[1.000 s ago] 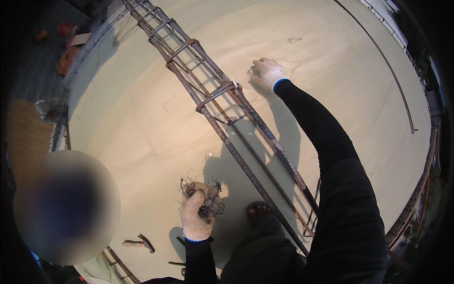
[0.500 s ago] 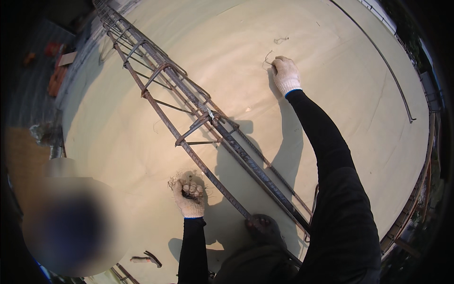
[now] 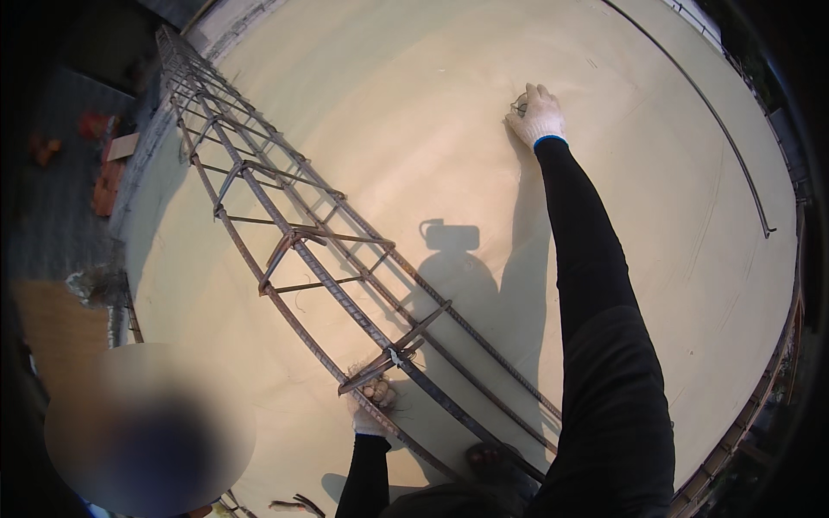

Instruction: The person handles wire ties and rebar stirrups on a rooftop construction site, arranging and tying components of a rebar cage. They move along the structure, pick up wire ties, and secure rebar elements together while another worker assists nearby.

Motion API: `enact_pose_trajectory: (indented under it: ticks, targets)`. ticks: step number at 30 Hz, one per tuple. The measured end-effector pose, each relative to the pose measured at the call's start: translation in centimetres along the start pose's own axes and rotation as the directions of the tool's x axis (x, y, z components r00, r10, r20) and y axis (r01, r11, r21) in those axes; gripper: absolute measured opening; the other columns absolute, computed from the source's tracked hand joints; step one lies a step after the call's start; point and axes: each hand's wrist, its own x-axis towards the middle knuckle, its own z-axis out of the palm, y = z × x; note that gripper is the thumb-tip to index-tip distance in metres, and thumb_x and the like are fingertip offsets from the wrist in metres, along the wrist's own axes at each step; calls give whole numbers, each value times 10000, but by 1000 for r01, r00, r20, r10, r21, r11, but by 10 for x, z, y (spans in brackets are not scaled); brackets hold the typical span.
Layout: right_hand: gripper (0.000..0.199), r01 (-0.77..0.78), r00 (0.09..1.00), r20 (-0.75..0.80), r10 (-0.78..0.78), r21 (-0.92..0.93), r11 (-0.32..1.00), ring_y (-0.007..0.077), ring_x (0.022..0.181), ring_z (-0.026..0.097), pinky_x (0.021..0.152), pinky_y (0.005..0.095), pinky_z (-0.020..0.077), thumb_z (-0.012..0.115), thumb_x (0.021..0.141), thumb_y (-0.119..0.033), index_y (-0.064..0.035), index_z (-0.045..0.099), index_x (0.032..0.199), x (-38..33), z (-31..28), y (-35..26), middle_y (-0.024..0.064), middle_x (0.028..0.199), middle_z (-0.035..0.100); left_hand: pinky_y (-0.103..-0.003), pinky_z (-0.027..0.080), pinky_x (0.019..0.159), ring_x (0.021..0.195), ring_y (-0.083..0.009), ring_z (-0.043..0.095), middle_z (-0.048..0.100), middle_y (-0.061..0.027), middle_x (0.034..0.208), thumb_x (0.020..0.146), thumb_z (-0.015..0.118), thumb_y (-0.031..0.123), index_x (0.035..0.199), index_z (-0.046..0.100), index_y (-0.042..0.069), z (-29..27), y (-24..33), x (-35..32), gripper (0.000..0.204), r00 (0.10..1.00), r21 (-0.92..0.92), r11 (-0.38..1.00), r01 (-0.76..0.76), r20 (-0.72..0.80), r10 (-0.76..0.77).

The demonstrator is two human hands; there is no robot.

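A long rusty rebar cage [image 3: 302,250] lies on a pale concrete slab [image 3: 414,112], running from the upper left down toward me. My left hand [image 3: 373,404], in a white glove, is closed on a small bundle of thin tie wire right beside the cage's near stirrup. My right hand [image 3: 537,114], also gloved, is stretched far out on the slab with its fingers on a small tangle of wire [image 3: 519,105]. My black sleeves reach in from below.
A single long rebar [image 3: 717,112] curves along the slab's right side. Pliers [image 3: 294,503] lie on the slab at the bottom edge. Red bricks [image 3: 104,186] sit beyond the slab's left edge. Another person stands at the lower left.
My right hand has reached farther out across the slab onto the small wire tangle. My left hand with its wire bundle has come up against the cage. The view has tilted.
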Motion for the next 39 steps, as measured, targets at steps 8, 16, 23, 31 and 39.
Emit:
enact_pose_trajectory:
  ticks: [8,16,23,31,39]
  targets:
    - [301,104,962,266,-63,-142,984,383,1149,656,974,484,551,673,949,-376,-132,739,1112,1,16,-9,150,1167,697,-293,458,603,604,-138,485,499,-2,705,999,591,395,992,628,120,24,-15,-8,278,866,310,950,46,-487,117]
    - [238,250,954,193,-229,-92,964,397,1046,703,916,457,570,562,930,-56,-46,752,1074,-49,-2,43,167,1113,734,-307,497,576,692,-162,604,631,-20,847,1022,612,338,1062,657,102,-19,0,1,244,996,143,989,-21,-78,32]
    - [285,-459,886,404,229,694,554,232,900,750,805,322,608,604,934,22,61,719,1191,-97,-97,47,165,1035,752,-299,385,567,656,-129,474,456,44,751,1014,645,327,921,560,156,-13,-2,-5,212,998,163,986,-39,-42,46]
    - [261,-297,934,353,-56,852,430,229,968,751,876,321,648,611,1014,25,107,646,1259,-169,-333,-92,191,1132,730,-283,448,618,661,-120,489,512,46,761,1061,592,381,989,629,162,28,4,-16,234,978,85,994,-65,-194,81]
    - [186,-72,757,357,-547,878,474,172,907,758,862,296,623,674,999,-75,-3,755,1151,-291,-418,-325,101,1052,782,-277,421,631,730,-102,519,559,53,812,1055,637,340,1016,625,145,143,93,-78,200,980,-97,979,-180,69,187]
